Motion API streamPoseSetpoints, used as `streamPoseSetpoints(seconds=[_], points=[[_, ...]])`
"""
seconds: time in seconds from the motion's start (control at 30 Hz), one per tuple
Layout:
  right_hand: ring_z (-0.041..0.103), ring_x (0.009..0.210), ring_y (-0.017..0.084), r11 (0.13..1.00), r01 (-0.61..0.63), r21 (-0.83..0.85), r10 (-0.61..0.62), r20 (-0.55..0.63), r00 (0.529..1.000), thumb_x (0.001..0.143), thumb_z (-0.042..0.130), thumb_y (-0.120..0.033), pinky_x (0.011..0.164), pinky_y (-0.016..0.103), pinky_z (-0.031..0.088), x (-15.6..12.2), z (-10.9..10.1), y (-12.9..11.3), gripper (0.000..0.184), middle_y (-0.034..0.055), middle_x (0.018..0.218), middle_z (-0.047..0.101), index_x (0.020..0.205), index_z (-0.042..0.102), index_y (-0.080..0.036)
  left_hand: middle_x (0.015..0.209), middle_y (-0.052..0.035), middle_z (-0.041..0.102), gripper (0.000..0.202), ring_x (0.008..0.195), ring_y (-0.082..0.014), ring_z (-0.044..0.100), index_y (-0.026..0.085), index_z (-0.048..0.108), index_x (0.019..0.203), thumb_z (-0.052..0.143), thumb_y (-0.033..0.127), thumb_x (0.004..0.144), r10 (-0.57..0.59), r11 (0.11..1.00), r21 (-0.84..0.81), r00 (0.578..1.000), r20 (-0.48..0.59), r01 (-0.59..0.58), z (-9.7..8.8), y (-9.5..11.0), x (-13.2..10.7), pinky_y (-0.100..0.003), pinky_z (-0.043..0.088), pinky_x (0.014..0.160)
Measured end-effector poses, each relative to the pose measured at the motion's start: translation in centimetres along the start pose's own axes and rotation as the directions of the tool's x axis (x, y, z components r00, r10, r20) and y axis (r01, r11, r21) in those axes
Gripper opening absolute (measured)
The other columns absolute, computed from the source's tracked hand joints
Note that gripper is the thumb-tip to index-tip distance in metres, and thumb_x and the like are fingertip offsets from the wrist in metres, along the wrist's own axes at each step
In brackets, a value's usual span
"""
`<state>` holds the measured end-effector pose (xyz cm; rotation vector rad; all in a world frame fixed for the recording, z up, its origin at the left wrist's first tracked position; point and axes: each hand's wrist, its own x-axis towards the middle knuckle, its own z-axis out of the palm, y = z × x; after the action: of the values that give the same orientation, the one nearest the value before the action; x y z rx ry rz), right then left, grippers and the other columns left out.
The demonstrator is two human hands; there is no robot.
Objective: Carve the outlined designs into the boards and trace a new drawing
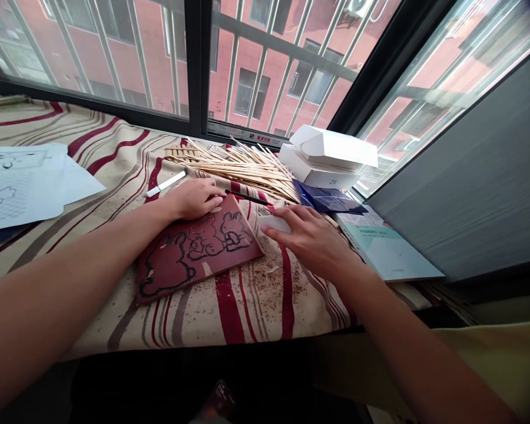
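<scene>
The left hand lies flat and relaxed, fingers together, pressing on the upper corner of a dark red carving block near the middle of the frame. Rabbit outlines in black cover the block, and pale nicks show where its surface has been cut away. The block lies between the two hands, tilted at an angle on a striped cloth, with its lower part reaching toward the bottom of the frame. Just past the left fingertips, a thin red and black tool lies along the block's top edge; whether the fingers touch it is hard to tell. The right hand sits just off the block's right edge, curved over a white rounded piece, with its fingers draped across the top. It may be gripping the piece or only resting there; I cannot tell which. Wood shavings are scattered over the cloth around the block. A white marker lies beyond the left hand, and a heap of wooden sticks fills the space above the block. At upper right are a white box, a dark blue packet and a book, while drawn-on papers lie at far left beneath a barred window.
</scene>
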<state>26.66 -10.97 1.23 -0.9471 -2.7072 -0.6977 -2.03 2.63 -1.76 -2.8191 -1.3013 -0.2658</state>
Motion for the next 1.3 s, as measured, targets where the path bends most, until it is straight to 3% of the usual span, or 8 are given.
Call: streamPoseSetpoints(seconds=[0.43, 0.6, 0.77, 0.87, 0.93, 1.1, 1.2, 1.3], points=[[0.056, 0.118, 0.031, 0.996, -0.075, 0.051, 0.073, 0.035, 0.997, 0.1, 0.047, -0.01, 0.099, 0.049, 0.052, -0.4, 0.5, 0.1, 0.044, 0.0179, 0.13, 0.061, 0.134, 0.07, -0.024, 0.113, -0.0129, 0.067, 0.06, 0.1, -0.0264, 0.066, 0.017, 0.072, 0.133, 0.033, 0.044, 0.096, 0.016, 1.0, -0.006, 1.0, -0.017, -0.016, 0.1, -0.1, 0.0, -0.037, 0.048, 0.089], [0.058, 0.112, 0.026, 0.901, -0.285, 0.328, 0.323, -0.067, 0.944, 0.106, 0.048, -0.027, 0.098, 0.044, 0.053, 1.5, 0.0, -3.2, 0.038, 0.0143, 0.127, 0.062, 0.138, 0.067, -0.025, 0.114, -0.0122, 0.068, 0.058, 0.102, -0.0258, 0.066, 0.019, 0.072, 0.132, 0.034, 0.044, 0.097, 0.016, 1.0, 0.007, 1.0, -0.017, -0.016, 0.2, -0.3, 0.1, -0.037, 0.049, 0.091], [0.052, 0.113, 0.028, 0.928, -0.044, 0.369, 0.052, -0.013, 0.999, 0.107, 0.043, -0.032, 0.102, 0.045, 0.047, 4.7, 1.7, -6.5, 0.04, 0.0111, 0.126, 0.067, 0.14, 0.066, -0.026, 0.111, -0.0128, 0.067, 0.06, 0.098, -0.026, 0.066, 0.018, 0.072, 0.132, 0.032, 0.045, 0.096, 0.014, 1.0, 0.017, 0.999, -0.052, -0.013, 0.6, -0.6, 0.1, -0.037, 0.049, 0.09], [0.052, 0.107, 0.03, 0.935, -0.249, 0.252, 0.223, 0.127, 0.967, 0.106, 0.041, -0.025, 0.095, 0.045, 0.048, 5.0, 2.4, -5.2, 0.041, 0.0159, 0.118, 0.067, 0.139, 0.065, -0.019, 0.108, -0.0128, 0.067, 0.06, 0.097, -0.0264, 0.066, 0.018, 0.073, 0.129, 0.032, 0.045, 0.096, 0.029, 0.999, 0.019, 0.998, -0.056, -0.028, 0.7, -0.6, 0.2, -0.038, 0.049, 0.088], [0.051, 0.106, 0.032, 0.92, -0.363, 0.144, 0.351, 0.105, 0.93, 0.105, 0.04, -0.021, 0.094, 0.047, 0.046, 4.8, 2.2, -4.6, 0.042, 0.02, 0.117, 0.065, 0.14, 0.062, -0.013, 0.108, -0.0125, 0.067, 0.06, 0.097, -0.0263, 0.066, 0.018, 0.074, 0.129, 0.033, 0.046, 0.095, 0.033, 0.999, 0.006, 0.998, -0.057, -0.033, 0.8, -0.6, 0.2, -0.038, 0.049, 0.089], [0.052, 0.102, 0.027, 0.968, -0.106, 0.227, 0.091, 0.073, 0.993, 0.104, 0.045, -0.021, 0.094, 0.041, 0.048, 4.0, 1.5, -4.5, 0.044, 0.0151, 0.119, 0.065, 0.145, 0.059, -0.025, 0.108, -0.013, 0.066, 0.062, 0.097, -0.0264, 0.066, 0.018, 0.074, 0.128, 0.03, 0.047, 0.095, 0.018, 1.0, 0.003, 0.999, -0.051, -0.018, 0.6, -0.6, 0.2, -0.039, 0.049, 0.09], [0.055, 0.103, 0.03, 0.93, -0.363, 0.053, 0.354, 0.136, 0.925, 0.1, 0.048, -0.016, 0.09, 0.042, 0.049, 2.7, 2.2, -1.3, 0.04, 0.0172, 0.112, 0.067, 0.136, 0.066, -0.018, 0.108, -0.012, 0.066, 0.061, 0.095, -0.0251, 0.066, 0.019, 0.075, 0.126, 0.03, 0.047, 0.095, 0.017, 1.0, 0.007, 0.999, -0.027, -0.017, 0.4, -0.6, 0.2, -0.038, 0.049, 0.089], [0.058, 0.101, 0.031, 0.857, -0.513, -0.044, 0.515, 0.078, 0.853, 0.102, 0.046, -0.02, 0.09, 0.045, 0.049, 0.7, 3.3, 3.8, 0.044, 0.0182, 0.117, 0.067, 0.143, 0.061, -0.018, 0.108, -0.0114, 0.067, 0.061, 0.096, -0.0251, 0.066, 0.02, 0.074, 0.128, 0.03, 0.047, 0.095, 0.015, 1.0, 0.003, 1.0, -0.026, -0.015, 0.3, -0.6, 0.2, -0.037, 0.049, 0.088]])
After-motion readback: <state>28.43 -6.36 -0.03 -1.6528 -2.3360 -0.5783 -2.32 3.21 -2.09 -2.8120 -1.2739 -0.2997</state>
